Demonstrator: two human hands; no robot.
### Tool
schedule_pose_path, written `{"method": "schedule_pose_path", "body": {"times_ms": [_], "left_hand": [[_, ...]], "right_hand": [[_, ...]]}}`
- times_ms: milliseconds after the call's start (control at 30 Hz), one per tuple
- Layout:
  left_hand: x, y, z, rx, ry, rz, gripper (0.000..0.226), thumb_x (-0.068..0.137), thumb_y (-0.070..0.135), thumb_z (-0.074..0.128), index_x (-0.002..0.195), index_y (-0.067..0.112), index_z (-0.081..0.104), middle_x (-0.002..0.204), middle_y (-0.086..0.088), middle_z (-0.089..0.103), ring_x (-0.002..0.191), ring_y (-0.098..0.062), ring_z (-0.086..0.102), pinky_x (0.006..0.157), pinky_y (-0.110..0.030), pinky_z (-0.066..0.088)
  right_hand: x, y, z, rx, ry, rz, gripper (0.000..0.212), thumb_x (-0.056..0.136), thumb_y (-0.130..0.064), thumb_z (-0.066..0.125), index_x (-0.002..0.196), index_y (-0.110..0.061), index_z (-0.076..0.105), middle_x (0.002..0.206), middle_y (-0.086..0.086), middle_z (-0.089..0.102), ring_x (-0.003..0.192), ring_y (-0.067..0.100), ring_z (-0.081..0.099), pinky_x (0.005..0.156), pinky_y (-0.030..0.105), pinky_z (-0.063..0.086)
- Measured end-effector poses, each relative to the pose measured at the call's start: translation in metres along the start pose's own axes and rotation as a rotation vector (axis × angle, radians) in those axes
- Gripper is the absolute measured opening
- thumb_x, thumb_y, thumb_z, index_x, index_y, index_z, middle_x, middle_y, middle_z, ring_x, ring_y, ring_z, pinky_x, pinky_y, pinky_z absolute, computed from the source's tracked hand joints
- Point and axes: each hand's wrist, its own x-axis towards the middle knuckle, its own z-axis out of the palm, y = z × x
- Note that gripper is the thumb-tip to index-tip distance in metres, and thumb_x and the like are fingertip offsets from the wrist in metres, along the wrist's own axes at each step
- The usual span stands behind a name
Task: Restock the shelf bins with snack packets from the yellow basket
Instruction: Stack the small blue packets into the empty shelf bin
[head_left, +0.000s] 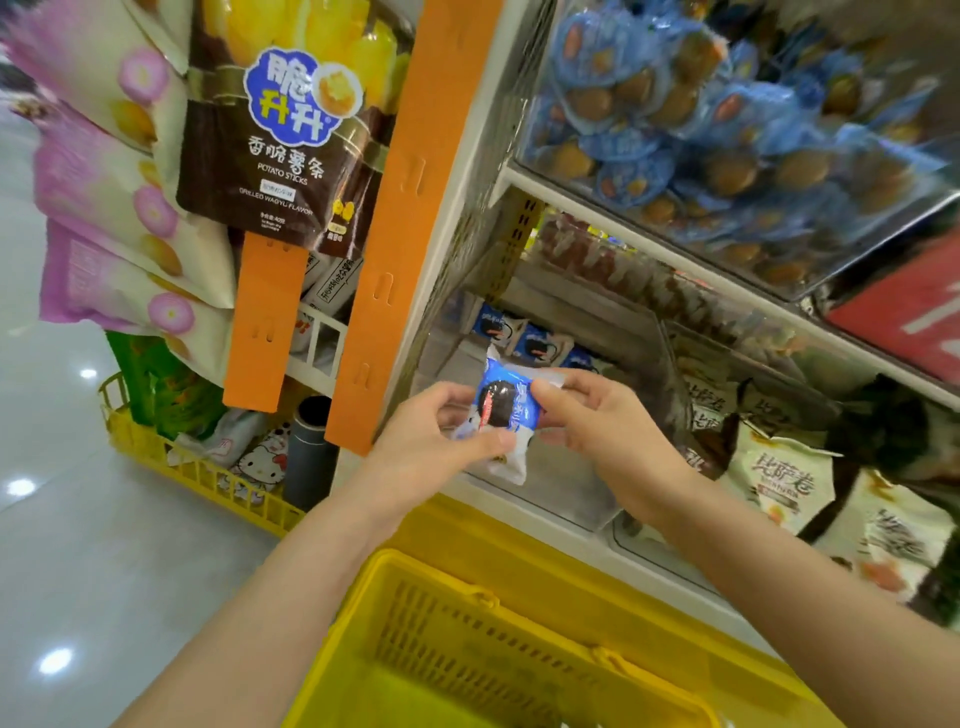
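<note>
Both my hands hold one blue and white snack packet (503, 410) with a dark round biscuit printed on it, just in front of a clear shelf bin (457, 343). My left hand (436, 441) grips its lower left side. My right hand (597, 426) pinches its right edge. A few more packets of the same kind (535, 340) lie at the back of that bin. The yellow basket (467, 649) sits below my arms; its inside looks mostly bare from here.
Bags of potato sticks (275, 130) hang on orange strips (410, 208) at the left. A higher bin holds blue wrapped snacks (701, 130). Cream snack bags (789, 478) fill the bin to the right. A yellow crate (171, 462) of goods stands on the floor.
</note>
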Motion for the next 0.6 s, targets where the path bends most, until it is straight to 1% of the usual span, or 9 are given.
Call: {"method": "schedule_pose_path", "body": {"times_ms": [67, 167, 200, 267, 333, 367, 433, 500, 600], "left_hand": [[-0.005, -0.003, 0.015, 0.010, 0.059, 0.045, 0.035, 0.073, 0.025, 0.076, 0.101, 0.027, 0.055, 0.103, 0.005, 0.063, 0.098, -0.007, 0.059, 0.081, -0.024, 0.048], [-0.012, -0.004, 0.030, -0.022, 0.135, 0.088, 0.038, 0.073, 0.025, 0.075, 0.099, 0.034, 0.048, 0.101, 0.010, 0.061, 0.090, 0.002, 0.058, 0.066, -0.012, 0.043], [-0.014, -0.004, 0.032, -0.027, 0.141, 0.101, 0.041, 0.073, 0.023, 0.075, 0.099, 0.036, 0.046, 0.102, 0.011, 0.060, 0.088, 0.004, 0.058, 0.063, -0.009, 0.044], [-0.015, -0.001, 0.033, -0.004, 0.131, 0.140, 0.045, 0.072, 0.021, 0.076, 0.097, 0.041, 0.045, 0.101, 0.018, 0.057, 0.085, 0.012, 0.056, 0.061, -0.003, 0.043], [-0.015, 0.003, 0.031, 0.031, 0.107, 0.179, 0.040, 0.075, 0.024, 0.073, 0.097, 0.045, 0.047, 0.101, 0.023, 0.055, 0.088, 0.015, 0.054, 0.064, -0.006, 0.044], [-0.014, 0.005, 0.029, 0.042, 0.093, 0.198, 0.035, 0.077, 0.026, 0.071, 0.098, 0.046, 0.050, 0.101, 0.023, 0.056, 0.091, 0.012, 0.055, 0.067, -0.009, 0.046], [-0.011, 0.007, 0.022, 0.044, 0.064, 0.226, 0.022, 0.083, 0.025, 0.065, 0.098, 0.040, 0.058, 0.099, 0.018, 0.063, 0.092, 0.005, 0.060, 0.071, -0.012, 0.049], [-0.009, 0.006, 0.017, 0.047, 0.048, 0.218, 0.010, 0.086, 0.023, 0.061, 0.091, 0.031, 0.064, 0.090, 0.010, 0.068, 0.084, 0.001, 0.064, 0.067, -0.012, 0.051], [-0.005, 0.004, 0.014, 0.049, 0.062, 0.190, 0.013, 0.090, 0.018, 0.056, 0.084, 0.025, 0.065, 0.081, 0.005, 0.068, 0.074, 0.001, 0.064, 0.062, -0.012, 0.051]], "right_hand": [[-0.006, 0.004, -0.004, 0.085, 0.026, 0.035, 0.027, 0.091, -0.026, 0.055, 0.111, -0.008, 0.060, 0.089, 0.003, 0.073, 0.077, 0.009, 0.068, 0.069, 0.021, 0.056], [-0.019, 0.016, -0.002, -0.013, -0.057, 0.039, 0.019, 0.091, -0.029, 0.055, 0.102, -0.017, 0.066, 0.082, -0.007, 0.072, 0.068, 0.000, 0.060, 0.060, 0.017, 0.047], [-0.022, 0.018, -0.002, -0.015, -0.080, 0.036, 0.018, 0.091, -0.027, 0.056, 0.104, -0.018, 0.066, 0.083, -0.008, 0.072, 0.069, -0.001, 0.058, 0.061, 0.016, 0.045], [-0.025, 0.018, -0.007, -0.008, -0.093, 0.008, 0.018, 0.090, -0.021, 0.059, 0.106, -0.020, 0.065, 0.095, -0.003, 0.072, 0.082, 0.005, 0.062, 0.073, 0.023, 0.050], [-0.027, 0.013, -0.015, -0.128, -0.117, -0.057, 0.019, 0.089, -0.022, 0.060, 0.107, -0.023, 0.065, 0.100, -0.003, 0.071, 0.090, 0.006, 0.064, 0.079, 0.021, 0.050], [-0.028, 0.011, -0.019, -0.205, -0.155, -0.086, 0.020, 0.089, -0.023, 0.060, 0.108, -0.024, 0.065, 0.101, -0.004, 0.071, 0.092, 0.005, 0.064, 0.081, 0.019, 0.050], [-0.030, 0.010, -0.022, -0.320, -0.226, -0.104, 0.021, 0.088, -0.025, 0.060, 0.109, -0.026, 0.063, 0.103, -0.003, 0.069, 0.095, 0.008, 0.064, 0.086, 0.023, 0.050], [-0.030, 0.008, -0.024, -0.350, -0.253, -0.103, 0.020, 0.087, -0.025, 0.061, 0.107, -0.032, 0.061, 0.102, -0.005, 0.069, 0.093, 0.006, 0.064, 0.085, 0.023, 0.051], [-0.028, 0.010, -0.026, -0.362, -0.246, -0.097, 0.025, 0.084, -0.025, 0.065, 0.108, -0.029, 0.060, 0.101, -0.006, 0.068, 0.091, 0.006, 0.063, 0.083, 0.022, 0.052]]}}
